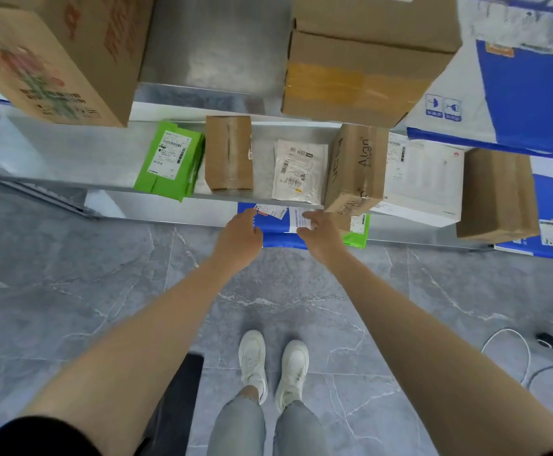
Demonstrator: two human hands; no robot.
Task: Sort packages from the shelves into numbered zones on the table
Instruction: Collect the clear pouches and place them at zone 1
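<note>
A blue package (278, 232) with white labels lies on the lowest shelf, its front edge sticking out over the floor. My left hand (240, 236) reaches to its left end, fingertips at the corner by a small label. My right hand (317, 232) is at its right part, with spread fingers on the larger white label. Neither hand plainly grips it. On the shelf above lie a green package (169, 161), a taped brown box (229, 153), a white mailer (298, 171) and a brown box printed "Align" (355, 169).
A small green package (357, 232) lies just right of the blue one. Further right are a white box (423, 179) and a brown box (495, 195). Large cartons (360, 70) overhang from the top shelf. Cables (515, 350) lie on the grey floor at right.
</note>
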